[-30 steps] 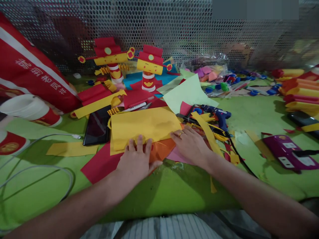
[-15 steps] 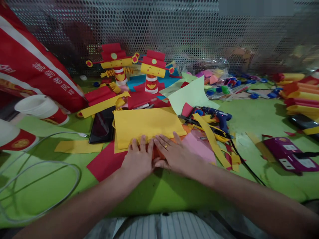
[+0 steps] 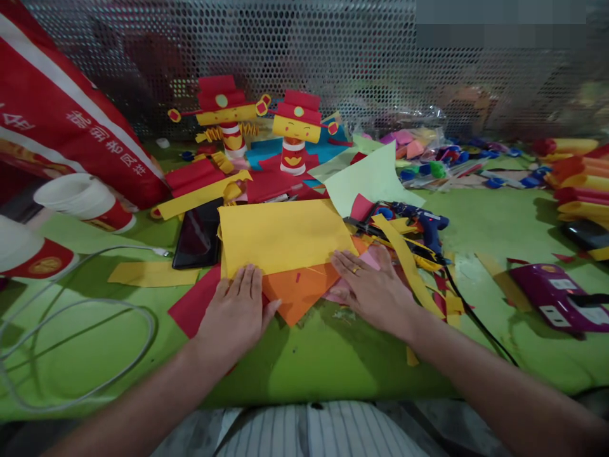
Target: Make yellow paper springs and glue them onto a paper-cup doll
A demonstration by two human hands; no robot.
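A folded sheet of yellow paper lies in front of me, its fold along the near edge. My left hand rests flat with fingers stretched on the sheet's near left corner. At the near right corner, my right hand presses with its fingers extended; a ring shows on one finger. Between the hands, an orange paper pokes out from under the yellow sheet. Red paper sticks out at the left, and pink paper is partly covered by my right hand.
Behind stand two paper figures with red hats. A phone, paper cups and a white cable are at left. On the right lie a blue glue gun, yellow strips and a purple power socket.
My hands have slid apart along the near fold, the left one leftward and the right one rightward. The orange paper between them has come into view.
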